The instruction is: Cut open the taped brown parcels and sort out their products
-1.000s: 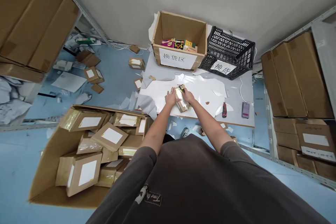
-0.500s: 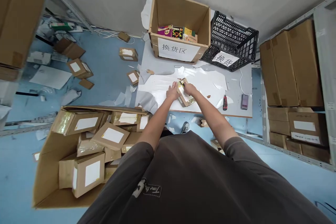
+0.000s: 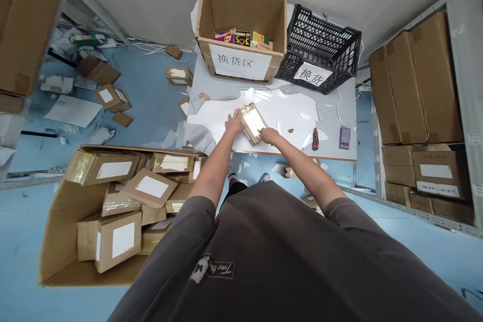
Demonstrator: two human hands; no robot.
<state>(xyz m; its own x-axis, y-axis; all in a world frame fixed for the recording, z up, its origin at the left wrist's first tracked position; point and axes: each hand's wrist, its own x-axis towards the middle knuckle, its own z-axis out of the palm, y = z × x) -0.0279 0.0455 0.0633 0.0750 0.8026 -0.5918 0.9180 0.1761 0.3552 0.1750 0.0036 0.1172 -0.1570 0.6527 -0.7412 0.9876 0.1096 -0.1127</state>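
A small cardboard box [image 3: 253,122] with a white label and clear tape lies tilted on the white paper near the table's front edge. My left hand [image 3: 234,122] holds it at its left side, fingers at the far left corner. At the box's near right corner, my right hand [image 3: 269,136] is closed around a small cutter [image 3: 259,132]. Only the cutter's dark tip shows; the fist hides the rest. To the right on the table lies a red and black hand tool [image 3: 315,139], untouched, beside a phone [image 3: 344,138].
At the table's back stand a large carton [image 3: 241,63] with colourful packs inside and a black plastic crate [image 3: 323,50]. A big open carton [image 3: 56,241] full of taped boxes is at lower left. Shelves with brown cartons [image 3: 433,80] stand right. Paper scraps [image 3: 260,94] litter the table.
The box has turned, and its label faces up more openly. My right hand has moved from its far end to its near right corner. My left hand still holds the left side.
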